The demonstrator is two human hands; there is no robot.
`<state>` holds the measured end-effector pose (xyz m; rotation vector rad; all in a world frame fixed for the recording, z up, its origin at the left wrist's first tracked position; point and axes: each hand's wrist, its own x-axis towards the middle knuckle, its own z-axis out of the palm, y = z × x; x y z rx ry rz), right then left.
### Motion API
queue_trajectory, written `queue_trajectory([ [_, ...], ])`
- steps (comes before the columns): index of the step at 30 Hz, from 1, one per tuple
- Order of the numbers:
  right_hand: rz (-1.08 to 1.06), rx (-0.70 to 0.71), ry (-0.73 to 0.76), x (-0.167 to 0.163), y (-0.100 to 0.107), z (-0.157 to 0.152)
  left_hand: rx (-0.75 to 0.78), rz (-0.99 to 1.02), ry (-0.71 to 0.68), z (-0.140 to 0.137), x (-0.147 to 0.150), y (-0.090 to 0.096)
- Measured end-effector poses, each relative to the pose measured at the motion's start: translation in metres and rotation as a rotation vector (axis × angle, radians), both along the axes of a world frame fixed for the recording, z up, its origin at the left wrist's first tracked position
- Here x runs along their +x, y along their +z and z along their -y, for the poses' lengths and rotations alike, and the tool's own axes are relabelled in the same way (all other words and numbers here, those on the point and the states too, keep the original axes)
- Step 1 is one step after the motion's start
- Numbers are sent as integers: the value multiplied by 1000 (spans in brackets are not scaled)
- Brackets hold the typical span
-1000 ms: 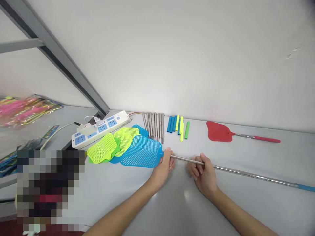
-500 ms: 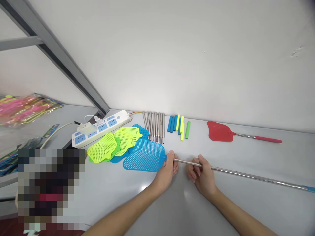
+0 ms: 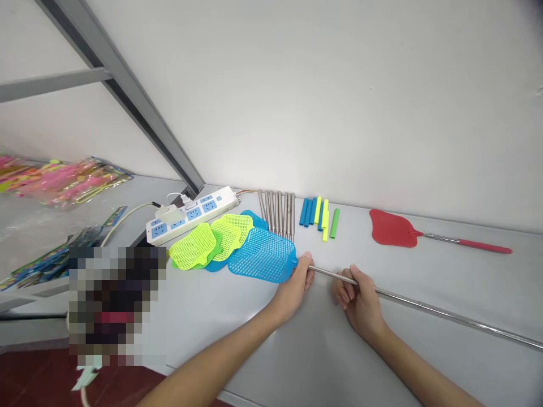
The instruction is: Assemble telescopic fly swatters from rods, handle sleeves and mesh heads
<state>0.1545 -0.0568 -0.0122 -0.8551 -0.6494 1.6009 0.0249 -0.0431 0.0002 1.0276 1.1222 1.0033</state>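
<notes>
White wall [image 3: 297, 102] behind, grey post [image 3: 139, 107] at left; grey desk [image 3: 314, 350], power strip [image 3: 223, 204] toward its far left. Along far edge: steel rods [image 3: 278, 212], coloured tubes [image 3: 313, 210], then red swatter [image 3: 394, 229] further right. Blue swatter head [image 3: 263, 254] sits left of centre, nearer the front edge, partly hiding other heads [image 3: 193, 246]. Left hand [image 3: 299, 277] pinches its neck; right hand [image 3: 360, 294] pinches the long rod [image 3: 441, 311], fingers curled. Step, likely: seating or adjusting rod at neck, can't tell which. Next move calls for steady neck, both grips in line.
</notes>
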Motion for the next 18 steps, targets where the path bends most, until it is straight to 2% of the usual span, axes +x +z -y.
queue_trajectory([
  [4,-27,-26,-54,1,-1,-1,0,47,76,-3,-3,0],
  [13,-77,-40,-249,5,3,-5,-31,175,305,-19,-8,12],
  [18,-109,-28,-331,7,5,-8,1,151,281,-16,-8,12],
])
